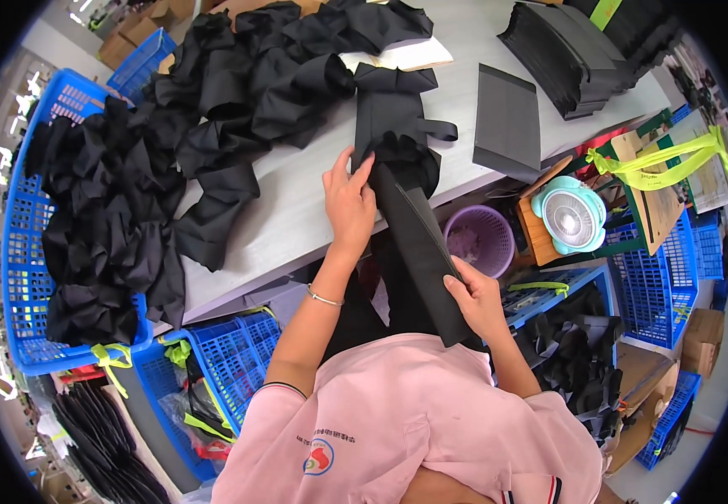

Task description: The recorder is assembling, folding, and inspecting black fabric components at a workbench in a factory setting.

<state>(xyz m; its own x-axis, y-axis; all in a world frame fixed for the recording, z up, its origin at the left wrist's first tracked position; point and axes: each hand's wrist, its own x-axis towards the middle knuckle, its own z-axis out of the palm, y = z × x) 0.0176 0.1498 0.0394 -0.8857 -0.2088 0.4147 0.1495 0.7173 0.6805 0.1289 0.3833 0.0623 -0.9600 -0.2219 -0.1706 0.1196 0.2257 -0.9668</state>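
My left hand point(349, 202) grips the upper end of a black fabric bag point(418, 244) at the table's front edge, thumb and fingers pinching its rim. My right hand point(475, 298) holds the bag's lower end close to my chest. The bag is folded flat and runs slantwise between both hands. Just beyond the left hand lies another black bag with a strap point(397, 113), crumpled at its near end. A silver bracelet sits on my left wrist.
A heap of crumpled black bags point(246, 84) covers the grey table point(296, 218) and fills a blue crate point(19, 252) at left. Flat folded bags point(507, 122) and a stack point(565, 50) lie at right. Below: purple basket point(480, 239), teal fan point(570, 217), blue crates point(662, 277).
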